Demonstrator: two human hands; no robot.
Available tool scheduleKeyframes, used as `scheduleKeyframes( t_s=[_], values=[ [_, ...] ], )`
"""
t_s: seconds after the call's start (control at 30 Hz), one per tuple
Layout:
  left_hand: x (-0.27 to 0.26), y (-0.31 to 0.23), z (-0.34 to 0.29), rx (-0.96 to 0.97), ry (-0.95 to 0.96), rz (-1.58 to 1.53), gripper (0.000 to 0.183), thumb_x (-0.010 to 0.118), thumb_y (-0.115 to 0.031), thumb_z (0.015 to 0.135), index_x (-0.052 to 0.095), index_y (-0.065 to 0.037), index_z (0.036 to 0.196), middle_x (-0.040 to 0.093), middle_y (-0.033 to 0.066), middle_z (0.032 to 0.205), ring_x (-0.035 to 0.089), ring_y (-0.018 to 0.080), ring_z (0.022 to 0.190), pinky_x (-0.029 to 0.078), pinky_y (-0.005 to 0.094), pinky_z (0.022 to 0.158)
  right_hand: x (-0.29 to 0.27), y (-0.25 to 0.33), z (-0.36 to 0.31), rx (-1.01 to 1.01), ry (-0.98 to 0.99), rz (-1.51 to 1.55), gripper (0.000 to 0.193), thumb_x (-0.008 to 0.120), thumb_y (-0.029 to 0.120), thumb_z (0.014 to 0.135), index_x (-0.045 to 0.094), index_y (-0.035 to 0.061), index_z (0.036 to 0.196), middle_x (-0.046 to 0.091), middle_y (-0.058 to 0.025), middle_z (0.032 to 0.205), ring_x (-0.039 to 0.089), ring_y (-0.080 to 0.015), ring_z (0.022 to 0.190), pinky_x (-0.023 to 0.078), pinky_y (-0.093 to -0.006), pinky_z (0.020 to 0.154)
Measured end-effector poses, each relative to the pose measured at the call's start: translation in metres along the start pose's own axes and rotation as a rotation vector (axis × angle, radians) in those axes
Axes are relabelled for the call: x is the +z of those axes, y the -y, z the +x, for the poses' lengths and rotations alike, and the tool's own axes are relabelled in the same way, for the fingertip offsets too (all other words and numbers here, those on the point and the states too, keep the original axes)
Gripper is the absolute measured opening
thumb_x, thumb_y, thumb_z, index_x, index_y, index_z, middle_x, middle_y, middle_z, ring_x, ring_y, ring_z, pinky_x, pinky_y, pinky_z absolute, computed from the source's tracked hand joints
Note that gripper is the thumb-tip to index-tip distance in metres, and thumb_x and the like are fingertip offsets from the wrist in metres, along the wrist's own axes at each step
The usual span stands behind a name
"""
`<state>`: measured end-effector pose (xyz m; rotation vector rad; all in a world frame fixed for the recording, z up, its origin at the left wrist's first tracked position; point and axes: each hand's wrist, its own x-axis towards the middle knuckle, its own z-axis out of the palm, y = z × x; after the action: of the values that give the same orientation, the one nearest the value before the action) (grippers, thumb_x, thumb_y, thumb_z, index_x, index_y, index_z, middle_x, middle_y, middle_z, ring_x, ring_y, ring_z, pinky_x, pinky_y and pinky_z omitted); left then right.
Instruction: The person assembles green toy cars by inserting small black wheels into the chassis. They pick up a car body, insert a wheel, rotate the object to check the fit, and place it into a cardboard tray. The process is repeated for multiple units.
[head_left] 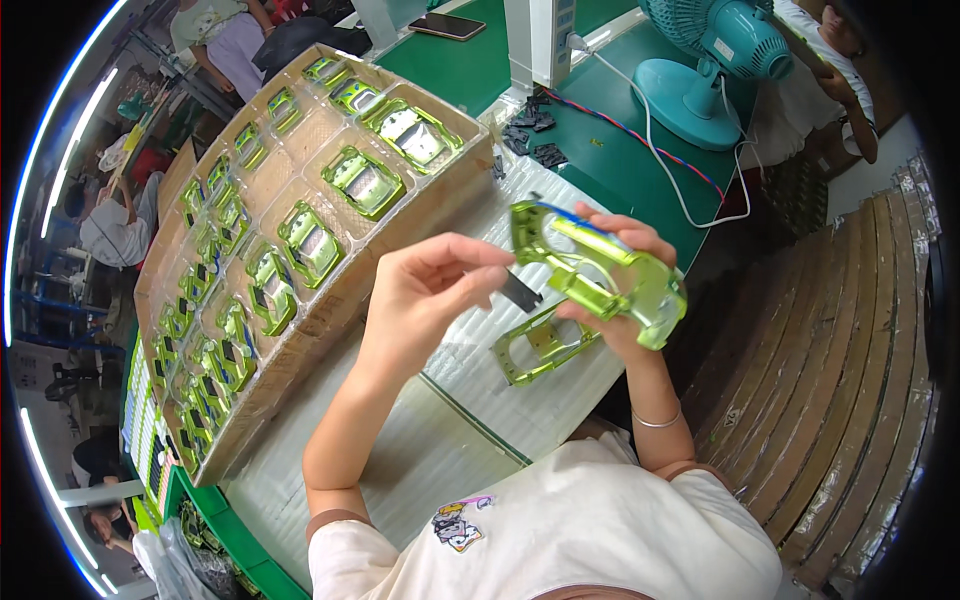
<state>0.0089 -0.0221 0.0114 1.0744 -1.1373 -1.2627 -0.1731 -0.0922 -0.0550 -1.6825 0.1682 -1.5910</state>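
Note:
My right hand (632, 262) grips a lime-green see-through plastic shell (598, 285), tilted above the work surface. My left hand (432, 292) pinches a small flat black plastic piece (521, 293) between thumb and fingers, close to the shell's left side. Whether the piece touches the shell I cannot tell. A second green plastic frame (520, 360) lies on the white foam sheet (480, 350) below both hands, partly covered by the held shell. Several loose black pieces (535, 115) lie on the green table beyond my hands.
To the left, a large cardboard box (330, 310) has a clear compartment tray with several green shells. A teal fan (690, 95) and its white cord stand at the far right. Stacked cardboard (820, 370) fills the right. A green crate (225, 535) sits lower left; other people are around.

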Motion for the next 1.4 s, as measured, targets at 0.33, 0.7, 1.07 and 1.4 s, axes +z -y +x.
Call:
scheduleKeyframes(
  t_s=[0.33, 0.7, 1.07, 1.4],
  values=[
    [0.027, 0.016, -0.011, 0.195, -0.203, 0.280, 0.008, 0.064, -0.001, 0.072, 0.060, 0.001, 0.078, 0.062, 0.0070, 0.066, 0.059, 0.0092, 0.060, 0.045, 0.0231, 0.057, 0.027, -0.006, 0.009, -0.189, 0.113, -0.006, 0.057, 0.078, 0.005, 0.059, 0.043, 0.0104, 0.103, 0.052, -0.0126, 0.109, 0.053, -0.0357, 0.105, 0.047, -0.0431, 0.088],
    [0.019, 0.007, -0.007, 0.155, -0.068, 0.449, 0.011, 0.062, -0.006, 0.074, 0.062, 0.001, 0.082, 0.060, 0.0123, 0.067, 0.054, 0.0160, 0.052, 0.042, 0.0288, 0.051, 0.028, -0.004, 0.009, -0.170, 0.179, -0.010, 0.055, 0.077, 0.003, 0.058, 0.046, 0.0098, 0.103, 0.054, -0.0122, 0.107, 0.054, -0.0344, 0.103, 0.047, -0.0434, 0.088],
    [0.017, -0.006, -0.012, 0.198, 0.061, 0.738, 0.013, 0.061, -0.007, 0.076, 0.060, 0.001, 0.086, 0.055, 0.0146, 0.081, 0.055, 0.0272, 0.071, 0.045, 0.0358, 0.062, 0.028, -0.003, 0.010, -0.112, 0.205, 0.007, 0.052, 0.076, 0.004, 0.061, 0.046, 0.0080, 0.104, 0.055, -0.0147, 0.106, 0.055, -0.0338, 0.102, 0.047, -0.0418, 0.087],
    [0.012, -0.004, -0.015, 0.831, 0.199, 1.206, 0.037, 0.062, -0.009, 0.061, 0.061, -0.002, 0.097, 0.059, 0.0087, 0.083, 0.057, 0.0234, 0.074, 0.048, 0.0317, 0.063, 0.023, -0.001, 0.008, -0.065, 0.169, 0.044, 0.063, 0.082, 0.018, 0.058, 0.043, 0.0067, 0.107, 0.056, -0.0153, 0.104, 0.057, -0.0279, 0.099, 0.047, -0.0365, 0.085]
  ],
)
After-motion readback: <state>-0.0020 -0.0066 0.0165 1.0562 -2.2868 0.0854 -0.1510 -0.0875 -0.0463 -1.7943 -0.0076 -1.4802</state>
